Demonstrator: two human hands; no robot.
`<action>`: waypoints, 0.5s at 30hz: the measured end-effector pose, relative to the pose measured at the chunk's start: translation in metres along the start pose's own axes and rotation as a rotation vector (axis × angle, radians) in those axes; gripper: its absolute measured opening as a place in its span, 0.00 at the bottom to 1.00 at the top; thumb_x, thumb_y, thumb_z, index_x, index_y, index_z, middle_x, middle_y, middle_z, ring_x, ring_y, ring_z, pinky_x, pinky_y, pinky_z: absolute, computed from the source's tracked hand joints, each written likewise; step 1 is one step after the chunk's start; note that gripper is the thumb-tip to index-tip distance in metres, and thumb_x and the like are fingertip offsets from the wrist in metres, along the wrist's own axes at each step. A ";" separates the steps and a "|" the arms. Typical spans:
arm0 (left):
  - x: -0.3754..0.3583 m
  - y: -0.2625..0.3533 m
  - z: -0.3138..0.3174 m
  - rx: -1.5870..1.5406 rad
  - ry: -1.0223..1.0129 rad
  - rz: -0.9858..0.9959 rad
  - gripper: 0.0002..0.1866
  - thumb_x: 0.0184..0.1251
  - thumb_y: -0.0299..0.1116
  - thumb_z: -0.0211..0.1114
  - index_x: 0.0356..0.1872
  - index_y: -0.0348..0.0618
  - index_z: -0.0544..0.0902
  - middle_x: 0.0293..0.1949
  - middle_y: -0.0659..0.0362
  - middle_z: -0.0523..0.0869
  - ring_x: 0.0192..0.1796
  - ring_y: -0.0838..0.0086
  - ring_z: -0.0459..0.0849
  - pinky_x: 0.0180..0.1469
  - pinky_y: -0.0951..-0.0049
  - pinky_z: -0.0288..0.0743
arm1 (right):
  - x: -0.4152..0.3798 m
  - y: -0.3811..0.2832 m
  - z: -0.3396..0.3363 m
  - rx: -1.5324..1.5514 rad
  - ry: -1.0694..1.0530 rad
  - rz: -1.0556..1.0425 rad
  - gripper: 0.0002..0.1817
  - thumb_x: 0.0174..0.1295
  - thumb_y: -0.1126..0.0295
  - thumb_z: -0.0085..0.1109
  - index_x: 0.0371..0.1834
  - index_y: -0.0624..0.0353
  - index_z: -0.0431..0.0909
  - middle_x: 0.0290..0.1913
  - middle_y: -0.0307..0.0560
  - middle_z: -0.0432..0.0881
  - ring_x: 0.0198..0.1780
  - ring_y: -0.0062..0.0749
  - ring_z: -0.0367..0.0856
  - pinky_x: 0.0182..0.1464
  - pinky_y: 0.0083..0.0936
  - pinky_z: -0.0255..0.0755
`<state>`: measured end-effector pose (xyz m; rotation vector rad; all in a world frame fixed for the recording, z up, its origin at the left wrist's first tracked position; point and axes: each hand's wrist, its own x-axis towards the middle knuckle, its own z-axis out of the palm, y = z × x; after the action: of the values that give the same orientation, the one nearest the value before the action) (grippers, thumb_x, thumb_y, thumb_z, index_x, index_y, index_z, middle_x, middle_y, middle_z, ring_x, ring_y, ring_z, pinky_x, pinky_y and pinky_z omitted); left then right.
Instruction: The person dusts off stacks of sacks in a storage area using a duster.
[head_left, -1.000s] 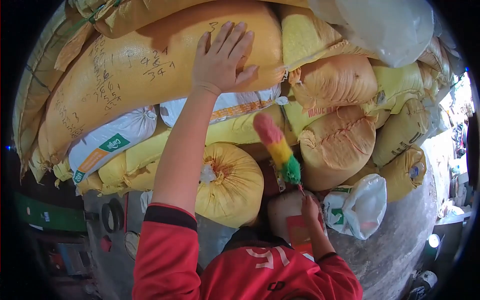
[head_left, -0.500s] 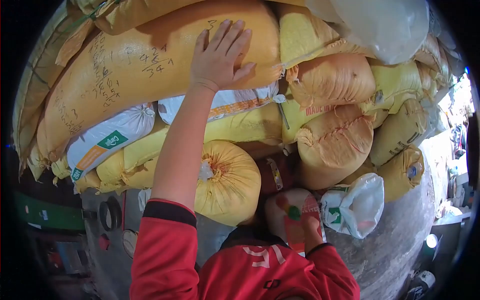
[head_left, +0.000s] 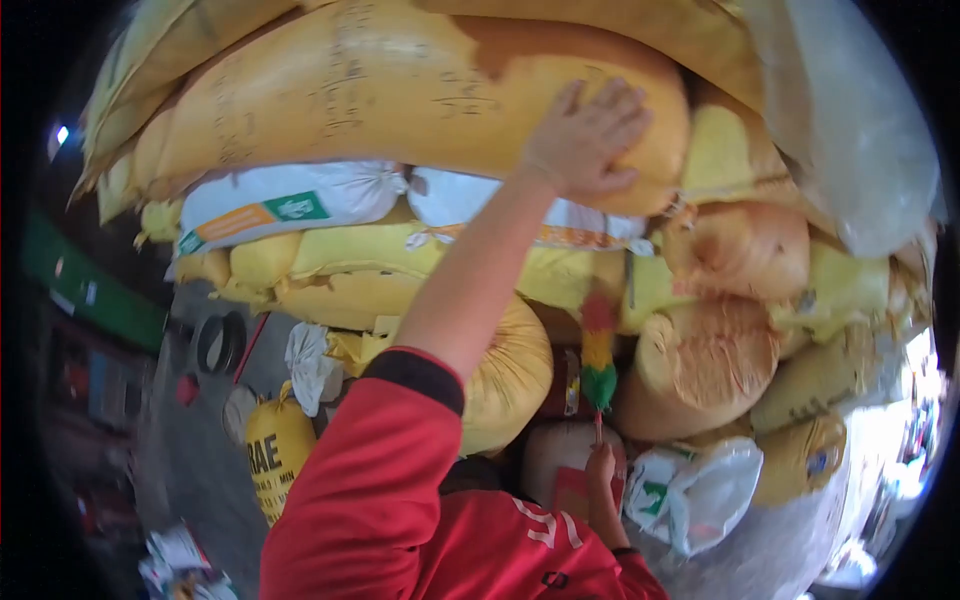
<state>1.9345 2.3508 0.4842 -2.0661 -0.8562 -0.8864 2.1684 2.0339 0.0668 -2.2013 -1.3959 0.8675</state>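
My left hand (head_left: 592,137) lies with fingers spread on the right part of a big orange woven sack (head_left: 390,100) that has handwritten figures on it. Low in the middle, my right hand (head_left: 600,472) is closed round the thin handle of a duster (head_left: 598,350) with a red, yellow and green head. The duster points upward, in front of the stacked sacks. Below the big sack lie a white sack with a green label (head_left: 300,205) and a second white sack (head_left: 455,197). A tied yellow sack (head_left: 515,375) is partly hidden behind my left arm.
More sacks are piled to the right, including a stitched orange one (head_left: 700,370). An open white bag (head_left: 700,495) stands near my right hand. Clear plastic sheeting (head_left: 860,130) hangs at upper right. A yellow lettered sack (head_left: 280,455) stands on the floor at left.
The view has shifted, so the pile sits further right and lower. My right hand has raised the duster from low by the white bag to upright before the sacks. My left hand remains on the big sack.
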 end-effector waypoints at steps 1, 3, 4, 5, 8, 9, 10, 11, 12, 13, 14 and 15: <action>-0.001 -0.001 0.000 -0.001 0.005 0.010 0.34 0.48 0.57 0.55 0.58 0.55 0.67 0.62 0.62 0.66 0.64 0.68 0.62 0.59 0.49 0.54 | -0.002 0.004 0.005 -0.030 -0.016 -0.008 0.13 0.60 0.63 0.40 0.34 0.57 0.74 0.33 0.58 0.79 0.38 0.56 0.77 0.39 0.45 0.70; -0.003 -0.001 -0.001 0.032 -0.003 0.000 0.34 0.48 0.57 0.55 0.58 0.55 0.67 0.62 0.61 0.65 0.64 0.67 0.62 0.59 0.48 0.54 | -0.011 0.009 0.008 -0.060 -0.079 0.067 0.14 0.60 0.64 0.40 0.31 0.61 0.74 0.33 0.61 0.78 0.38 0.56 0.76 0.41 0.45 0.67; -0.003 -0.001 -0.002 -0.001 -0.024 0.009 0.34 0.49 0.57 0.54 0.59 0.54 0.66 0.63 0.61 0.64 0.64 0.66 0.61 0.60 0.48 0.54 | -0.018 0.013 0.009 -0.113 -0.109 0.019 0.14 0.59 0.64 0.40 0.32 0.60 0.75 0.33 0.60 0.78 0.38 0.56 0.77 0.41 0.45 0.69; -0.001 -0.001 -0.003 -0.035 -0.039 0.021 0.35 0.49 0.57 0.54 0.59 0.54 0.65 0.63 0.60 0.63 0.65 0.65 0.61 0.60 0.48 0.54 | -0.020 0.020 0.011 -0.162 -0.130 -0.031 0.13 0.59 0.65 0.41 0.33 0.60 0.75 0.33 0.60 0.79 0.38 0.55 0.78 0.41 0.44 0.70; -0.002 -0.001 -0.005 -0.023 -0.039 0.021 0.35 0.50 0.57 0.54 0.60 0.53 0.63 0.64 0.58 0.61 0.65 0.65 0.59 0.60 0.48 0.53 | -0.032 0.022 0.009 -0.198 -0.191 -0.064 0.14 0.59 0.64 0.41 0.32 0.61 0.76 0.33 0.60 0.79 0.38 0.54 0.78 0.40 0.43 0.70; -0.001 -0.003 -0.006 -0.001 -0.040 0.019 0.35 0.50 0.57 0.54 0.60 0.53 0.63 0.64 0.58 0.61 0.65 0.65 0.59 0.60 0.48 0.53 | -0.038 0.018 0.007 -0.105 -0.140 -0.056 0.15 0.60 0.63 0.42 0.32 0.62 0.75 0.33 0.60 0.79 0.37 0.55 0.77 0.39 0.43 0.70; -0.001 -0.003 -0.007 -0.044 -0.044 0.025 0.34 0.52 0.55 0.54 0.60 0.53 0.63 0.64 0.57 0.61 0.66 0.64 0.58 0.60 0.48 0.53 | -0.044 0.013 0.005 -0.010 -0.093 -0.042 0.16 0.60 0.62 0.42 0.31 0.63 0.75 0.33 0.61 0.78 0.37 0.56 0.77 0.38 0.42 0.69; -0.003 0.000 -0.008 -0.092 -0.050 0.030 0.32 0.54 0.53 0.53 0.60 0.53 0.62 0.64 0.56 0.60 0.66 0.63 0.58 0.60 0.47 0.53 | -0.049 0.008 0.003 -0.009 -0.101 -0.051 0.16 0.60 0.62 0.42 0.31 0.63 0.75 0.33 0.61 0.78 0.37 0.56 0.77 0.38 0.42 0.69; -0.008 0.006 -0.002 -0.085 -0.055 0.027 0.32 0.54 0.53 0.53 0.60 0.53 0.62 0.64 0.56 0.60 0.66 0.63 0.58 0.60 0.47 0.53 | -0.054 0.005 -0.002 0.078 -0.039 -0.103 0.16 0.61 0.62 0.43 0.30 0.64 0.74 0.30 0.59 0.78 0.34 0.53 0.77 0.36 0.40 0.69; -0.015 0.015 0.005 -0.087 -0.023 -0.006 0.31 0.55 0.50 0.53 0.61 0.53 0.62 0.65 0.56 0.59 0.66 0.63 0.57 0.60 0.47 0.53 | -0.055 0.001 -0.005 0.165 0.028 -0.156 0.17 0.61 0.61 0.43 0.29 0.65 0.74 0.28 0.58 0.78 0.31 0.50 0.77 0.33 0.38 0.68; -0.022 0.021 0.006 -0.085 0.017 -0.033 0.29 0.57 0.47 0.53 0.61 0.53 0.62 0.66 0.55 0.57 0.66 0.62 0.57 0.60 0.46 0.52 | -0.052 0.000 -0.004 0.169 0.032 -0.170 0.17 0.61 0.61 0.43 0.29 0.65 0.74 0.28 0.58 0.78 0.31 0.50 0.77 0.33 0.38 0.68; -0.038 0.035 -0.008 -0.180 -0.023 -0.111 0.29 0.57 0.44 0.53 0.62 0.54 0.61 0.66 0.55 0.56 0.66 0.61 0.56 0.59 0.44 0.52 | -0.051 0.003 -0.005 0.299 0.052 -0.149 0.16 0.62 0.61 0.43 0.28 0.64 0.73 0.26 0.53 0.76 0.28 0.43 0.75 0.31 0.35 0.67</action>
<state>1.9383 2.3155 0.4462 -2.2035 -0.9403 -1.0345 2.1574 1.9867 0.0834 -1.8599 -1.2930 0.8937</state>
